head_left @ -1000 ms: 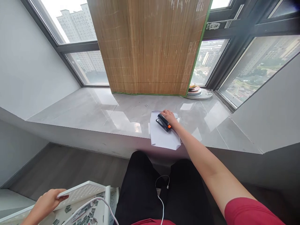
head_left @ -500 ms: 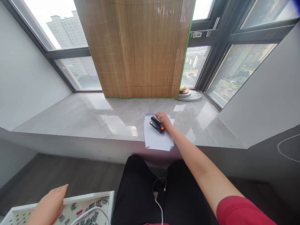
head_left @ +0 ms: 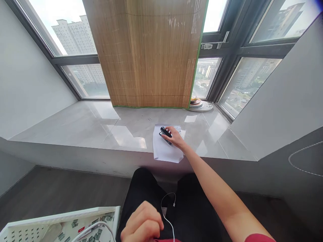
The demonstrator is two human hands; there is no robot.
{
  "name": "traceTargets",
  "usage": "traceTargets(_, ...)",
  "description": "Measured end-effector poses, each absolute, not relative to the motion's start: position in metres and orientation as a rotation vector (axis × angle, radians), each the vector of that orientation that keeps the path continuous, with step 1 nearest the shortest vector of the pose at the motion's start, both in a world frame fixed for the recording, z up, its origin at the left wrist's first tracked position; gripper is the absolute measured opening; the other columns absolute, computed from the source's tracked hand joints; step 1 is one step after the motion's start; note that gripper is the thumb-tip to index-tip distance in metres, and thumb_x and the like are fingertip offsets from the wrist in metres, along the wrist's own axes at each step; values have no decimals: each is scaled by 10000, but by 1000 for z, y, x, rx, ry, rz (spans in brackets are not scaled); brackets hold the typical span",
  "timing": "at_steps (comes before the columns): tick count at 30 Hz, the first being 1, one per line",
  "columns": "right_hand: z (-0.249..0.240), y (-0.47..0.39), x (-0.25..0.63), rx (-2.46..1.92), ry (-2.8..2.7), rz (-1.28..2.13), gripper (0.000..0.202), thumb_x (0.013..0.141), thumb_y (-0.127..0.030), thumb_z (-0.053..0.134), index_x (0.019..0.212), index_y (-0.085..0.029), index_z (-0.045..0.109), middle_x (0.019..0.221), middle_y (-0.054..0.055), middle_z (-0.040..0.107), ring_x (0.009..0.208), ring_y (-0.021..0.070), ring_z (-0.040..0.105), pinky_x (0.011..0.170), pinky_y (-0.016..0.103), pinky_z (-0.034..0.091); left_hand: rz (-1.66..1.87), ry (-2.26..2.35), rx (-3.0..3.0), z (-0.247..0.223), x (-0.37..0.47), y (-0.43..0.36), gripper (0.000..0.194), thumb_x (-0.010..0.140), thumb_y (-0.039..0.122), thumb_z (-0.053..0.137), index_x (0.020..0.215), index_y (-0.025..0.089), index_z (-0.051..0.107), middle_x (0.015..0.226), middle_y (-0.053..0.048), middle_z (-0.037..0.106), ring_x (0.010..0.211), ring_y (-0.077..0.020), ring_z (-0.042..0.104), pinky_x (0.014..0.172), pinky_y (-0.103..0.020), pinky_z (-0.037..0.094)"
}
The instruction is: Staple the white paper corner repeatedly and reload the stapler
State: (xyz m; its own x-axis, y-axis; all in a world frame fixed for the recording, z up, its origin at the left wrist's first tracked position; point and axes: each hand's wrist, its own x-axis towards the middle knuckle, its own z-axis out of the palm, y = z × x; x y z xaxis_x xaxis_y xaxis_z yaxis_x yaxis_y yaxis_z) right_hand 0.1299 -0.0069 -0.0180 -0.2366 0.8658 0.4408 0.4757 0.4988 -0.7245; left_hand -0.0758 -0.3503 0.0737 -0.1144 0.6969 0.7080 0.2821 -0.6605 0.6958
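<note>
On the windowsill (head_left: pixel 131 134), my right hand (head_left: pixel 176 137) is wrapped around a black stapler (head_left: pixel 165 131), thumb on the near side and fingers over the far side. The stapler rests on a white sheet of paper (head_left: pixel 165 151), whose near edge hangs past the sill's front edge. A small clear item (head_left: pixel 178 128), too indistinct to name, lies by the sheet's upper right corner. Above my lap, my left hand (head_left: pixel 142 223) is closed in a loose fist with nothing showing in it. Black-trousered legs (head_left: pixel 142 188) are below the sill.
A white plastic basket (head_left: pixel 60 216) with small grey pieces and a red one stands at lower left. White cables run over it and across my lap. A bamboo blind (head_left: pixel 153 57) hangs at the window. Stacked plates (head_left: pixel 199 106) sit in the right corner.
My right hand has gone from beside the stapler to a grip around it. My left hand has moved right from over the basket to above my lap, its fingers now curled.
</note>
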Motion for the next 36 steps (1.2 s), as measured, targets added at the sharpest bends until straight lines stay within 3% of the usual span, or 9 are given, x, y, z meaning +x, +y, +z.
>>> traceTargets(2,-26,-22,136,-1137,-1931,501,490,900,-380,717,1363,-255,617,1250,96,692,1088,253,667,884,350,555,1888,1006,1748,75,-47,-300,317,954,4,482,709,201,525,657,6,609,591,-131,585,548,-258,427)
traceTargets(7,-41,-40,162,-1138,-1947,447,438,913,-254,635,1349,-254,603,1209,89,723,1043,248,686,911,373,558,1772,1438,1611,62,-8,-144,327,875,-13,426,720,218,598,748,-30,702,745,-185,678,736,-306,512)
traceTargets(13,-40,-50,172,-1242,-1926,361,328,955,-299,666,1274,-246,612,1072,83,722,920,243,673,863,366,538,843,1854,2013,-4,-43,-20,405,955,38,458,1203,128,765,1328,-219,734,1335,-345,637,1171,-489,470)
traceTargets(16,-39,-48,173,-1279,-1979,380,390,973,-283,662,1355,-259,589,1067,84,704,917,241,666,844,356,535,569,1713,2287,-20,-72,5,443,1036,131,480,1418,172,701,1622,-170,576,1534,-316,498,1311,-519,336)
traceTargets(19,-35,-39,176,-1246,-2065,475,443,946,-244,689,1378,-274,596,1054,67,704,922,236,665,853,355,538,372,1612,2384,-21,-89,22,466,1095,222,465,1526,278,634,1709,-87,498,1597,-305,427,1337,-615,256)
traceTargets(24,-34,-27,175,-1108,-2046,529,414,929,-241,701,1336,-290,650,1155,57,754,1013,244,689,950,394,547,464,1651,2419,-20,-87,40,442,1082,204,481,1437,305,726,1666,-81,548,1530,-323,502,1286,-589,357)
traceTargets(28,-42,-30,174,-1103,-1934,453,317,924,-299,731,1237,-263,698,1115,65,775,974,250,715,907,390,568,644,1638,2399,-27,-86,37,402,1049,165,469,1216,233,828,1377,-124,740,1300,-302,662,1160,-490,504)
traceTargets(32,-49,-30,177,-1130,-1797,431,196,896,-368,788,1039,-236,759,963,63,786,870,255,739,849,387,585,784,1471,2332,-38,-99,23,431,951,96,491,1197,228,820,1390,-88,758,1332,-263,668,1227,-452,474)
traceTargets(36,-49,-29,177,-1132,-1758,427,195,894,-372,793,1021,-224,791,937,76,791,867,266,751,878,413,599,880,1432,2152,-39,-108,15,511,871,74,495,1248,224,806,1432,-84,745,1393,-271,644,1270,-469,434)
